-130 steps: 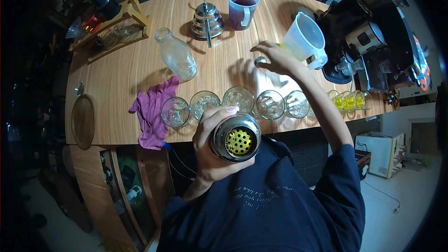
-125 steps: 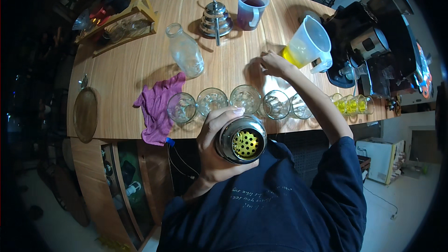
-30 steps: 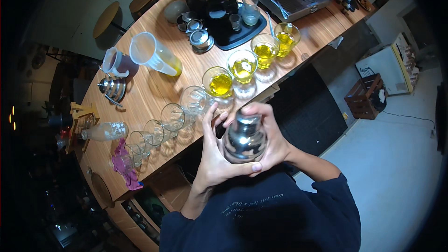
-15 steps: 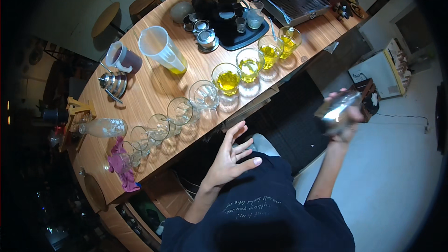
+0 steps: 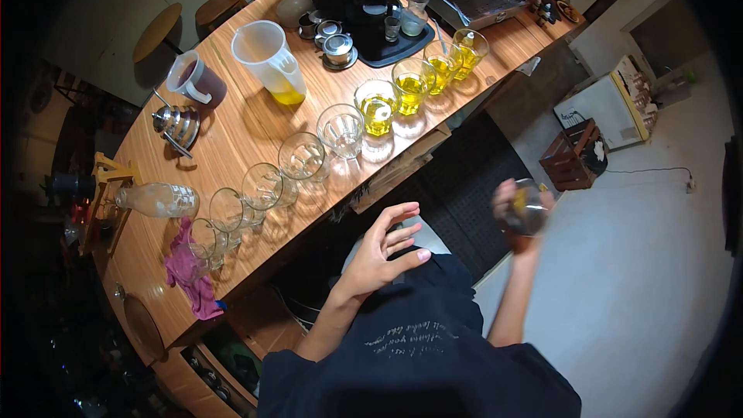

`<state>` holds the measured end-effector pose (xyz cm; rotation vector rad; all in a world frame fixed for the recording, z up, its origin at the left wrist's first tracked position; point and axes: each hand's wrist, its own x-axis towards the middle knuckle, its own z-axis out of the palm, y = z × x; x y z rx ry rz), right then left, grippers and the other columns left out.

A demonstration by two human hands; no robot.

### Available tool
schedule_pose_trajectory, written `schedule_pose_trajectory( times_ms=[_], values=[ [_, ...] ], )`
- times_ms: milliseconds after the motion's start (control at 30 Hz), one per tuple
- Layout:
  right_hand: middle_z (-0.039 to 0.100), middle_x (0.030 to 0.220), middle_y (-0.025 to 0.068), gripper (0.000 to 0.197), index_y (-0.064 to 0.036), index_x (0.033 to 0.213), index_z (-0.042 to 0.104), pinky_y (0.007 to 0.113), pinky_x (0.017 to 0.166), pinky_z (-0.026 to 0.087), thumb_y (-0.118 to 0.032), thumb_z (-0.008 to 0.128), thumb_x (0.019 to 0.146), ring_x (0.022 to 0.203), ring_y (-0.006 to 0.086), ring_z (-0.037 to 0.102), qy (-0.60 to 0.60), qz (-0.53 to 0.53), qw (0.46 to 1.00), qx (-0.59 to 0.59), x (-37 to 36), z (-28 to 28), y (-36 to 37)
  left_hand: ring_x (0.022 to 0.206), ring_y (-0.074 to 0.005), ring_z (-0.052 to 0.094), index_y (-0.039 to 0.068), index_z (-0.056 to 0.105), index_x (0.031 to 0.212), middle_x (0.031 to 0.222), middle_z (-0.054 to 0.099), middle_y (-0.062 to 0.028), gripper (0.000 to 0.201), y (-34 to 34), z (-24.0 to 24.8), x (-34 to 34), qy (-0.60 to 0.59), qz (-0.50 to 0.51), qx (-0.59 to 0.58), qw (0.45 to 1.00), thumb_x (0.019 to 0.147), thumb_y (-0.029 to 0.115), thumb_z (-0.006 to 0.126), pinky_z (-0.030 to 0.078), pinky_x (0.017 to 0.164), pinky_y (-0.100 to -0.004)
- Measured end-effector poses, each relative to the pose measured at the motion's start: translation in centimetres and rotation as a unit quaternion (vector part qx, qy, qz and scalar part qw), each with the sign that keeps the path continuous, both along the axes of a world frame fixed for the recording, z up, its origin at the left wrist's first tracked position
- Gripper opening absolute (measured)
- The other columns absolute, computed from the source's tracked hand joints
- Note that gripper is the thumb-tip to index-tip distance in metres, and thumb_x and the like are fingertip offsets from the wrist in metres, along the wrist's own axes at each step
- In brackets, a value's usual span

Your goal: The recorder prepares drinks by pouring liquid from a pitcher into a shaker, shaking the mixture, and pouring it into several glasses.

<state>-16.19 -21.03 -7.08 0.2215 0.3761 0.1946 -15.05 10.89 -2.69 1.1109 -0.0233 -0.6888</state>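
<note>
My right hand (image 5: pixel 506 209) is wrapped round a shiny, rounded container (image 5: pixel 529 210), held out over the floor beyond the counter's edge. Motion blur hides its exact kind. In front of my body, my left hand (image 5: pixel 381 257) is raised with its fingers apart and nothing in it. Nearest to that hand is a row of clear glasses along the counter edge. Several of them, such as the one nearest the middle (image 5: pixel 377 108), hold yellow-green liquid; several empty ones (image 5: pixel 261 187) continue the row to the left.
A tall translucent pitcher (image 5: pixel 267 62) with some yellow liquid stands on the wooden counter (image 5: pixel 240 135). A jug of dark liquid (image 5: pixel 195 81), a glass bottle (image 5: pixel 159 200) and a pink cloth (image 5: pixel 190 271) are at the left. Behind lies a black tray (image 5: pixel 392 48). A wooden crate (image 5: pixel 569 161) sits on the floor.
My right hand has swung left and slightly down with the container, which is turned at a different angle. My left hand has barely moved. The whole view has shifted slightly.
</note>
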Motion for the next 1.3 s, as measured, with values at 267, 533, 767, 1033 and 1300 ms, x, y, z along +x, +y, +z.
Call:
schedule_pose_trajectory(
  times_ms=[267,533,767,1033,1300],
  values=[
    [0.063,0.111,0.0183,0.056,-0.0027,0.121,0.056,0.051,0.088,0.058,-0.03,0.078,0.078,0.102,0.0352,0.065,0.081,-0.009,0.897,-0.434,0.7,-8.0,11.8,0.141,-0.0281,0.043,0.009,0.04,0.149,0.15,0.044,-0.0132,0.082,-0.2,-0.8,-1.6,-0.01,0.014,0.067,0.998,0.08,0.017,0.084,0.035,0.115,-0.0421],
    [0.055,0.126,0.0188,0.077,0.0013,0.142,0.039,0.048,0.099,0.054,-0.036,0.069,0.082,0.113,0.0365,0.061,-0.286,-0.004,0.916,-0.281,8.5,13.3,11.0,0.14,-0.0306,0.045,0.003,0.036,0.151,0.148,0.045,-0.0179,0.077,0.9,0.2,-1.9,-0.037,0.093,-0.012,0.995,0.087,0.021,0.074,0.038,0.113,-0.0424],
    [0.063,0.12,0.0218,0.058,0.0019,0.127,0.056,0.053,0.09,0.059,-0.038,0.069,0.086,0.106,0.0367,0.066,-0.051,0.146,0.986,-0.059,3.9,2.4,12.1,0.14,-0.0297,0.044,0.004,0.035,0.152,0.151,0.043,-0.0183,0.073,1.6,-1.4,-1.8,-0.006,0.136,-0.039,0.99,0.091,0.03,0.064,0.035,0.114,-0.0429],
    [0.063,0.111,0.0189,0.062,0.0041,0.12,0.057,0.05,0.09,0.057,-0.039,0.077,0.08,0.099,0.0353,0.066,0.111,0.072,0.854,-0.503,-1.0,-6.8,13.3,0.141,-0.029,0.042,0.007,0.041,0.15,0.15,0.046,-0.0147,0.069,0.9,-2.3,-2.0,0.055,0.163,0.017,0.985,0.091,0.039,0.059,0.025,0.116,-0.0463],
    [0.058,0.119,0.0182,0.083,0.0071,0.141,0.037,0.043,0.095,0.055,-0.038,0.074,0.083,0.103,0.0302,0.061,-0.32,-0.004,0.839,-0.44,12.3,11.9,4.5,0.141,-0.0279,0.043,0.007,0.042,0.149,0.15,0.047,-0.0136,0.067,-4.2,-0.4,-0.6,0.012,0.174,0.004,0.985,0.092,0.039,0.055,0.026,0.116,-0.0446]
  ],
)
